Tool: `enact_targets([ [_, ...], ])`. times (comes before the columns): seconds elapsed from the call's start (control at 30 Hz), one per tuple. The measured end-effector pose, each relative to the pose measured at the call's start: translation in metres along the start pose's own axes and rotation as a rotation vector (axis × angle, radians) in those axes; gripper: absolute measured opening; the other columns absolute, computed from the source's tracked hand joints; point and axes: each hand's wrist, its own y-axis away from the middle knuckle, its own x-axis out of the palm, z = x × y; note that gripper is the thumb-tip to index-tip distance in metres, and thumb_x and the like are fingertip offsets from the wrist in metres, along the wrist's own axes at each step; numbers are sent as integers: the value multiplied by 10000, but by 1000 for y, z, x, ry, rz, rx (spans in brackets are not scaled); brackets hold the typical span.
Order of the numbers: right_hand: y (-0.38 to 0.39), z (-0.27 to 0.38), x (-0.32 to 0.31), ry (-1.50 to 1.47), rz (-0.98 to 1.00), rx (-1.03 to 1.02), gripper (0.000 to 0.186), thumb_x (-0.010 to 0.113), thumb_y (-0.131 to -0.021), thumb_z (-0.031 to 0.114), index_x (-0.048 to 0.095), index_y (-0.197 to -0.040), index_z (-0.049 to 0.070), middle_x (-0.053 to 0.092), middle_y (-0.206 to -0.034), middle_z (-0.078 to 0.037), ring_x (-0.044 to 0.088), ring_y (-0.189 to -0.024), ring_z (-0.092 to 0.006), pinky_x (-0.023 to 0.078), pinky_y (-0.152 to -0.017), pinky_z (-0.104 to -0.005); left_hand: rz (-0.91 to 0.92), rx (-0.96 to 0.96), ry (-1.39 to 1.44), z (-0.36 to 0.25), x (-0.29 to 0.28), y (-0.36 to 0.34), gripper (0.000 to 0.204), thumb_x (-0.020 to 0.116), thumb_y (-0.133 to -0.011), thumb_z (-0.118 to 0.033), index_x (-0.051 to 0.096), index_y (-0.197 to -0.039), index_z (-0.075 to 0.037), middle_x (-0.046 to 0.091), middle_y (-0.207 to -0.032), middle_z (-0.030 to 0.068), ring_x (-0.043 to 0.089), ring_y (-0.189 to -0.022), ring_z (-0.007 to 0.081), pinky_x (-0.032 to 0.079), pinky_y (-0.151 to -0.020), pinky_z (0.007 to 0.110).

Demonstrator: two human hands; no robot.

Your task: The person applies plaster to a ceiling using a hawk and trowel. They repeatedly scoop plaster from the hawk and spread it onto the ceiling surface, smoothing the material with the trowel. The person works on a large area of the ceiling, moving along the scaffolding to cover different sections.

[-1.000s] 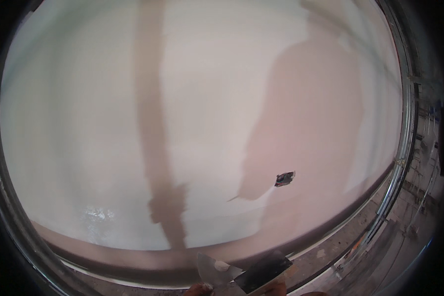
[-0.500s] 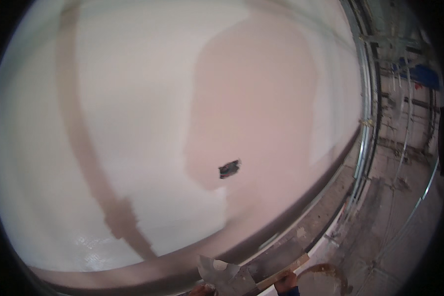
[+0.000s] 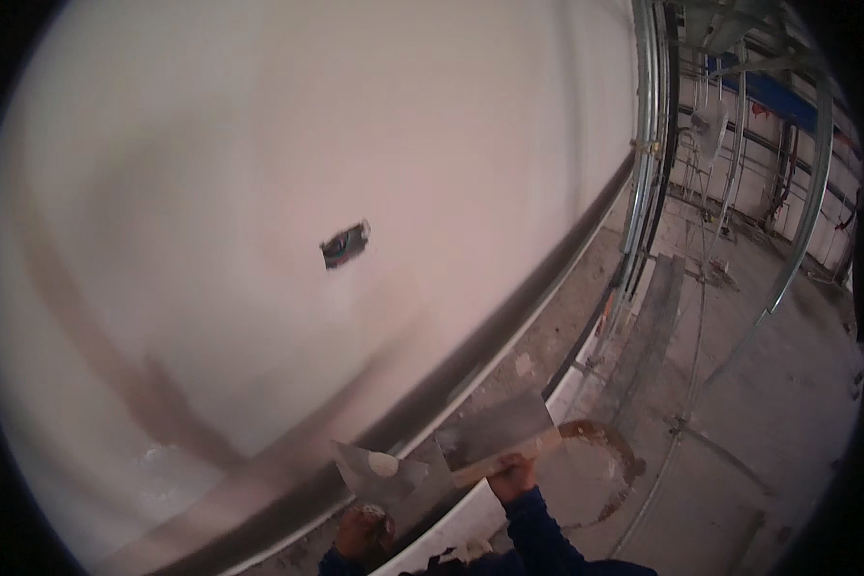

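Left hand (image 3: 360, 531): clasps scraper (image 3: 398, 480) low, apparently leaving its face exposed.
Right hand (image 3: 516, 472): grasps wide blade (image 3: 499, 424) by wooden edge (image 3: 478, 470), likely for control.

A broad pale wall (image 3: 288, 154) fills the left, with a ragged dark opening (image 3: 345, 246) and soft brownish shadows (image 3: 106, 336) across it; metal studs (image 3: 651, 134) stand at its right end; beyond lie a grey, stained floor (image 3: 730, 384) and a blue panel (image 3: 773, 96) high up.
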Motion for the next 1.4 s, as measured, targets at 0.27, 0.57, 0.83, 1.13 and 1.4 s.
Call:
enact_targets([
  [0.27,-69,-17,-56,2039,-15,-636,169,581,-714,117,577,-875,68,594,-847,-63,570,-792,-219,434,-749,-368,-315,28,130,4,-1,52,263,448,-815,-253,498,-784,4,527,-618,98,477,-430,154,396,-401,249],
  [0.57,-145,-97,11,1189,34,-453,243,535,-679,28,512,-907,-51,574,-752,-86,561,-714,-211,426,-641,-309,-368,151,266,37,-23,122,367,515,-825,-337,471,-863,25,530,-647,114,478,-438,148,412,-406,256],
  [0.83,-250,-91,-30,1469,-366,-875,322,524,-666,73,520,-948,-83,590,-812,-193,571,-744,-301,435,-696,-349,-551,69,186,50,-55,186,416,554,-793,-393,431,-866,-3,495,-577,108,472,-407,165,402,-358,272],
  [1.13,-342,-50,-33,1584,-273,-1054,395,516,-664,41,493,-1050,-38,571,-915,-212,565,-801,-327,433,-735,-359,-554,3,308,71,-95,237,354,548,-796,-313,502,-799,38,537,-629,128,509,-461,167,419,-411,264],
  [1.4,-275,-182,-48,1612,-96,-958,695,499,-610,-55,311,-1276,5,427,-1191,-224,420,-1091,-357,314,-943,-393,-556,-52,226,62,-110,264,390,489,-832,-362,500,-833,28,551,-678,111,509,-493,152,413,-443,258],
])
